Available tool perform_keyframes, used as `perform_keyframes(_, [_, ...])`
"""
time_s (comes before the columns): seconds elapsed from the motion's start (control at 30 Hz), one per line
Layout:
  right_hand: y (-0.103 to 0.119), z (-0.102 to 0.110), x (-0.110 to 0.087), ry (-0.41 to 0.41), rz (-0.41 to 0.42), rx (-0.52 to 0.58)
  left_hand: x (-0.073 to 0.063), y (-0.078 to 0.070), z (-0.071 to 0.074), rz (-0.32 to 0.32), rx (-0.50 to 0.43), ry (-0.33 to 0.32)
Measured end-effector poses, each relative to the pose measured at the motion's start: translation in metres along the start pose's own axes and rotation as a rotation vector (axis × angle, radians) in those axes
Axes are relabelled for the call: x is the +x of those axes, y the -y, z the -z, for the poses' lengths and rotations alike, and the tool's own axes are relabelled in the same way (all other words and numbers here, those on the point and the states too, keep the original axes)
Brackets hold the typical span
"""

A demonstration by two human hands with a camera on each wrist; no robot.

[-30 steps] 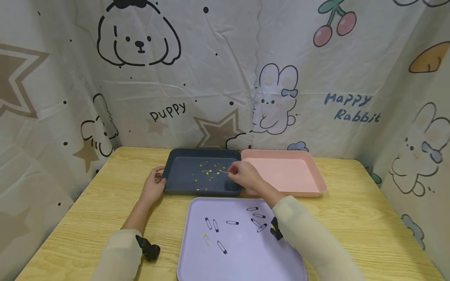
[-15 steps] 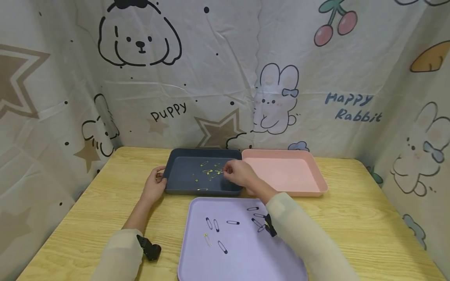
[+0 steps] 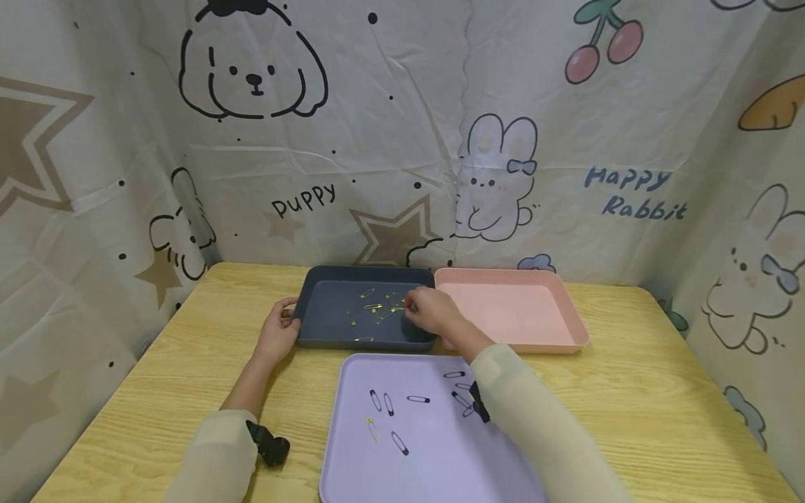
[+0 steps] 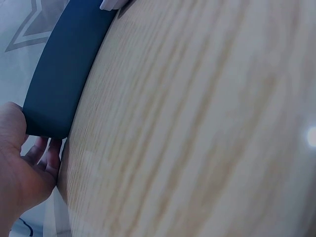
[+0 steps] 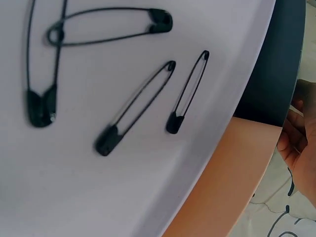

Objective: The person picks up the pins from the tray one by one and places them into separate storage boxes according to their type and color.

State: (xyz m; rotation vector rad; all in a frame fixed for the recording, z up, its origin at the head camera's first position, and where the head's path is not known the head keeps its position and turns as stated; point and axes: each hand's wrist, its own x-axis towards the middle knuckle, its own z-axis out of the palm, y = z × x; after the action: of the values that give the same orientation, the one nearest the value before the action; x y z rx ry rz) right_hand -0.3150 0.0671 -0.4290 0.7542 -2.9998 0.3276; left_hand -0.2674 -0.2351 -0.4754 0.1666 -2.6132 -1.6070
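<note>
My left hand (image 3: 278, 328) holds the left end of the dark blue tray (image 3: 327, 328), its thumb and fingers at the tray's corner in the left wrist view. Over the right part of that tray is my right hand (image 3: 434, 311), fingers curled, pinching what looks like a thin gold safety pin (image 3: 399, 309). Several gold safety pins (image 3: 373, 306) lie in the dark tray. Closer to me, a lilac tray (image 3: 434, 475) bears several black safety pins (image 3: 400, 443) and one gold safety pin (image 3: 374, 429). The right wrist view shows black pins (image 5: 136, 108) large, with the right fingertips partly hidden.
A pink tray (image 3: 509, 307) stands right against the dark one. All three trays are on a wooden table (image 3: 635, 391). A printed curtain (image 3: 390, 140) closes off the back and both sides. Black wrist cameras (image 3: 270, 445) sit on the sleeves.
My right hand has moved slightly left and further over the dark tray, then back a little, with its forearm now over part of the black pins. The left hand keeps its place.
</note>
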Motion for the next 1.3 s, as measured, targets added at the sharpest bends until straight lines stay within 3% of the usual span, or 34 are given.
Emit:
perform_keyframes(0.4, [-0.004,0.002,-0.005,-0.071,-0.008,0.102,0.000,-0.002,0.000,-0.005,0.008,-0.001])
perform_keyframes(0.63, [-0.005,0.011,-0.012,-0.063,-0.035,0.189,0.000,-0.003,0.000,0.011,0.003,0.002])
perform_keyframes(1.13, [0.004,0.017,-0.037,-0.063,-0.010,0.352,-0.004,-0.005,0.000,0.011,-0.002,0.003])
perform_keyframes(1.3, [0.009,0.017,-0.045,-0.070,0.039,0.394,-0.003,-0.005,0.000,0.015,-0.005,0.006])
